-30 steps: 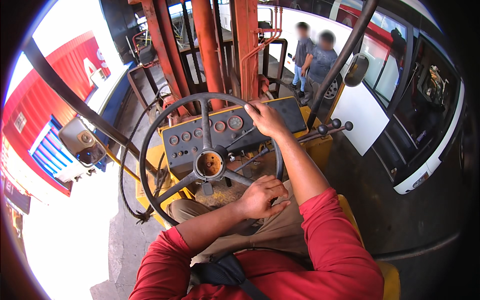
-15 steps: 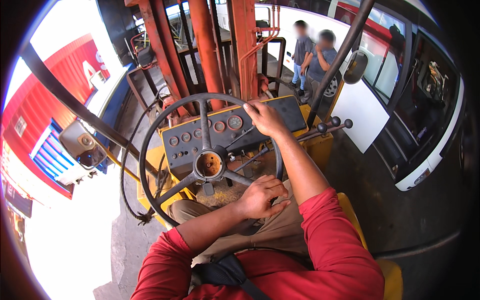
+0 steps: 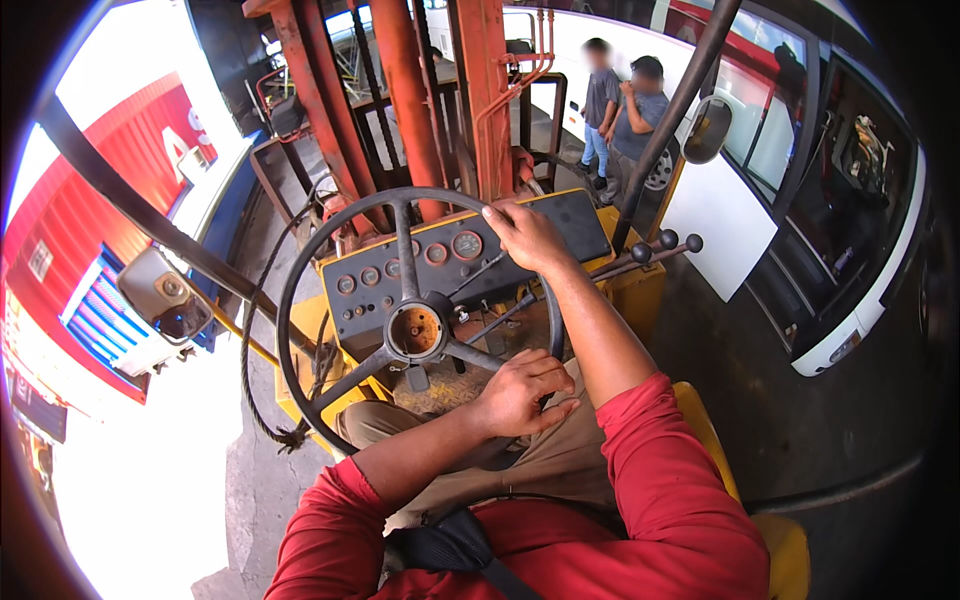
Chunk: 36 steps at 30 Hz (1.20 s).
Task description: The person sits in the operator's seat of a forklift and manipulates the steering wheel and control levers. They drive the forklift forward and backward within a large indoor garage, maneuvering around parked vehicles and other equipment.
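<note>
- Your right hand (image 3: pixel 527 240): this grip is closed over the upper right rim of the steering wheel (image 3: pixel 416 332), forearm rising from the lower right.
- Your left hand (image 3: pixel 520 393): it lies at the lower right of the rim, its forearm crossing before you; the fingers curl, but you cannot tell whether this grip clasps the rim.
- Steering wheel: it stands directly before you, black, with four spokes and a rusty open hub.
- Dark instrument panel (image 3: pixel 575 228): it lies beyond the wheel and carries round gauges (image 3: pixel 467 245).
- Ball-topped levers (image 3: pixel 668 240): they extend to the right of the panel.
- Orange-red mast (image 3: pixel 405 100): it rises ahead of you.
- Two people (image 3: pixel 635 115): they stand beyond, to the right of the mast.
</note>
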Tool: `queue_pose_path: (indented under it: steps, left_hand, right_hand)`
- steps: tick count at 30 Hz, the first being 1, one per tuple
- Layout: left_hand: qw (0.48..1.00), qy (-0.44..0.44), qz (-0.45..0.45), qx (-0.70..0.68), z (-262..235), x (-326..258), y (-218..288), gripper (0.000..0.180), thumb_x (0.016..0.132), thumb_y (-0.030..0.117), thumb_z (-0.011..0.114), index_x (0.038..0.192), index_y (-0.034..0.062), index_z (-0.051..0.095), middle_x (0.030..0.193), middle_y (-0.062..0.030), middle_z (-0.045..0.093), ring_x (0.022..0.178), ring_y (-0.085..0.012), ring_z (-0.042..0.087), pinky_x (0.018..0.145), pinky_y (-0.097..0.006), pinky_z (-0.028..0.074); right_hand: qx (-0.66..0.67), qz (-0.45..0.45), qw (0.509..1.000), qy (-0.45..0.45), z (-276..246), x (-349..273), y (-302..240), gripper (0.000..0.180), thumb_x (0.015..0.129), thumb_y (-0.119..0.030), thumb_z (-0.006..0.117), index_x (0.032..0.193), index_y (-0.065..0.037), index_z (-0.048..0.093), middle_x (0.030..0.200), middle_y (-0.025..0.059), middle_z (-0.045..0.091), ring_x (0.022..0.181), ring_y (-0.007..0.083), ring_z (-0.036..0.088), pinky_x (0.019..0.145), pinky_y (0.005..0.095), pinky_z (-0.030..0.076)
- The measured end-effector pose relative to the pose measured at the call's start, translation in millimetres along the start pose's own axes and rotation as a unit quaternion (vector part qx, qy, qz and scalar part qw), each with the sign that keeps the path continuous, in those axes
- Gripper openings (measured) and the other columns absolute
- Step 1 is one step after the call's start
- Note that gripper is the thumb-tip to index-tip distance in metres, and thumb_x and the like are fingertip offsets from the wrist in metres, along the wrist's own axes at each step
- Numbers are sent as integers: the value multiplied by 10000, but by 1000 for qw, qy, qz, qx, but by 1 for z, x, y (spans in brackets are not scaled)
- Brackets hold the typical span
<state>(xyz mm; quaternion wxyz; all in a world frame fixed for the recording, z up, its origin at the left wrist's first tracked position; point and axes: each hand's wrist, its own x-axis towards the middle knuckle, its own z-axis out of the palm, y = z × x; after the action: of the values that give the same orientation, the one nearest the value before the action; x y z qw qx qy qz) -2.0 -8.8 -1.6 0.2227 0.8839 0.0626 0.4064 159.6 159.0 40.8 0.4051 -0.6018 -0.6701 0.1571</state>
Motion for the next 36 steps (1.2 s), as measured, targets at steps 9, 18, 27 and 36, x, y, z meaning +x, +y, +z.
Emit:
queue_pose_path:
  steps: [9, 18, 27, 36]
  left_hand:
    - [1000, -7, 4, -2, -1, 1, 0, 190, 820, 131, 863, 932, 72, 721, 923, -85, 703, 863, -291, 677, 772, -411, 533]
    - [1000, -13, -1, -5, 0, 1, 0, 187, 826, 139, 864, 931, 71, 724, 926, -75, 711, 858, -280, 677, 780, -408, 528]
    - [1000, -21, -5, 9, -1, 0, 1, 173, 833, 133, 861, 917, 69, 724, 918, -74, 709, 858, -280, 677, 772, -407, 522]
    - [999, -32, -3, 13, -2, 1, 1, 184, 820, 114, 874, 917, 68, 724, 924, -71, 711, 846, -277, 684, 747, -401, 523]
  right_hand:
    - [-5, 1, 1000, 5, 0, 0, 0, 593, 1066, -622, 517, 1176, -82, 736, 844, 137, 729, 823, 303, 733, 772, 448, 557]
    - [15, 13, 1000, -9, -4, -3, -6, 642, 1047, -654, 503, 1142, -64, 739, 1054, 224, 768, 1036, 451, 720, 893, 530, 558]
    - [0, -8, 1000, 9, -3, -6, -9, 543, 1072, -581, 537, 1195, -97, 748, 947, 165, 768, 967, 398, 742, 829, 488, 565]
    - [13, -14, 1000, -5, 1, -5, -3, 709, 1053, -675, 475, 1262, -27, 674, 1142, 267, 746, 1116, 476, 698, 961, 556, 551]
